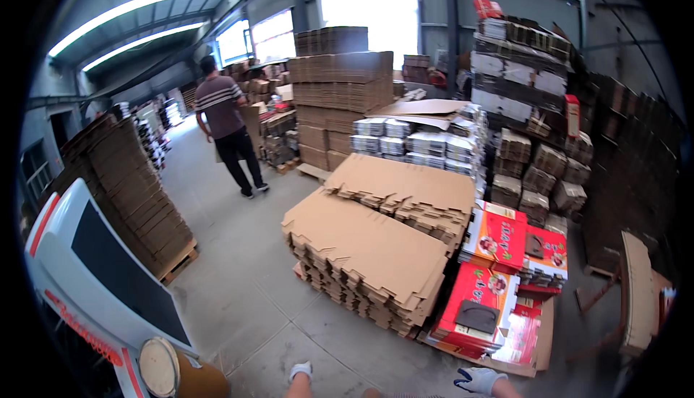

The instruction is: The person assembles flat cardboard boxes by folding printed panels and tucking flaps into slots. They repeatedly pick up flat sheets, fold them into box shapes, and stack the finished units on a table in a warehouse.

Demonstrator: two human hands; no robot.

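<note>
At the lower edge, my left hand [301, 371] wears a pale glove and hangs low over the grey floor. It is small and foreshortened, so its finger positions do not show. My right hand [478, 380], in a pale glove with dark blue fingertips, has its fingers apart and nothing visible in them. Just beyond it lies a stack of red printed cartons [473, 304], folded flat. Beside these, to the left, rises a large pile of brown die-cut cardboard sheets [369, 242]. Neither hand touches either pile.
A white machine with a dark panel [123, 253] and a brown drum [159, 369] stand at left. Behind them a cardboard stack [130, 181] rests on a pallet. One person [224, 120] is in the aisle. More stacks [340, 87] and a chair-like frame [636, 297] surround the piles.
</note>
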